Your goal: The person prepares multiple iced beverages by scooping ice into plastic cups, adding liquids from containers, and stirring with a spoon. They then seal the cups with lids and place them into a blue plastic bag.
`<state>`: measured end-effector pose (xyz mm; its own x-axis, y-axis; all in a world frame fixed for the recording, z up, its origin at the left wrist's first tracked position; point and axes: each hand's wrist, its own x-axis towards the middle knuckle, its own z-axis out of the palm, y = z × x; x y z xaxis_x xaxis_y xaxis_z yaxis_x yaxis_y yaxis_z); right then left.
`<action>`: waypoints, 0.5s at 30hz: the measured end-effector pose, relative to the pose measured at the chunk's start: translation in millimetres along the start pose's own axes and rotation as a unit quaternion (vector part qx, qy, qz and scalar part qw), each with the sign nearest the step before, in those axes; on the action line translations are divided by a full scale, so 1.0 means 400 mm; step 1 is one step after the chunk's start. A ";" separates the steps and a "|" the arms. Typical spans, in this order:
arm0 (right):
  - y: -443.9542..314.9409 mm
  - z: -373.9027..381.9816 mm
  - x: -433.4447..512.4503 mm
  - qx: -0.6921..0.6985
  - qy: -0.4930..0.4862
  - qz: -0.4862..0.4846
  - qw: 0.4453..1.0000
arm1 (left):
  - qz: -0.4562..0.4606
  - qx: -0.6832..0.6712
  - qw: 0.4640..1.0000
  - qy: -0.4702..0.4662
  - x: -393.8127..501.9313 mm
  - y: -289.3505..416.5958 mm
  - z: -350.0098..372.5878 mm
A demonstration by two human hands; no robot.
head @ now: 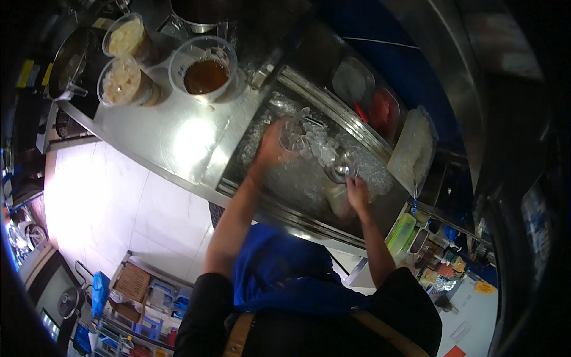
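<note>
My left hand point(273, 145) grips a clear plastic cup point(291, 135) over the left part of a stainless-steel ice bin point(285, 180). Ice shows in and around the cup; how full it is, I cannot tell. In my right hand point(358, 194) is the handle of a shiny metal scoop point(341, 169), whose bowl rests among loose ice pieces point(370, 167) to the right of the cup. Scoop and cup are apart, with ice between them.
On the steel counter point(151, 125) stand a clear tub of brown liquid point(205, 76) and two filled plastic cups, one nearer point(120, 85) and one behind point(127, 40). A tied plastic bag point(412, 149) lies at the bin's right. Behind the metal rail point(339, 114) sits a red-filled container point(382, 111).
</note>
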<state>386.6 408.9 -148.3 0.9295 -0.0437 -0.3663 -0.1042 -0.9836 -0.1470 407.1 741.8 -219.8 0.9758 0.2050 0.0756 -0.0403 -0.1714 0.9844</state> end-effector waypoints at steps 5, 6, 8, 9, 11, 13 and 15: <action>-0.069 0.126 -0.113 0.033 -0.015 0.082 0.996 | 0.090 0.063 0.994 0.019 0.033 0.053 -0.020; -0.071 0.151 -0.122 0.053 -0.037 0.128 0.990 | 0.074 0.022 0.997 0.022 0.034 0.065 -0.017; 0.062 0.325 -0.085 0.089 -0.103 0.199 0.971 | 0.054 -0.049 0.997 0.024 0.040 0.105 -0.012; 0.098 0.373 -0.070 0.076 -0.133 0.174 0.973 | 0.048 -0.056 0.997 0.011 0.043 0.116 -0.017; 0.134 0.429 -0.045 0.051 -0.200 0.118 0.971 | 0.032 -0.064 0.997 -0.010 0.032 0.144 -0.039; 0.006 0.367 0.007 0.010 -0.151 0.135 0.979 | 0.042 -0.072 0.996 -0.013 0.017 0.191 -0.086; -0.036 0.351 0.052 -0.107 -0.095 0.108 0.984 | 0.024 -0.086 0.996 -0.026 -0.010 0.281 -0.157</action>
<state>357.8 446.8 -282.8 0.8089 -0.2429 -0.5354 -0.1973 -0.9700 0.1419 385.0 782.3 -99.5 0.9814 0.1504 0.1191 -0.1187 -0.0113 0.9929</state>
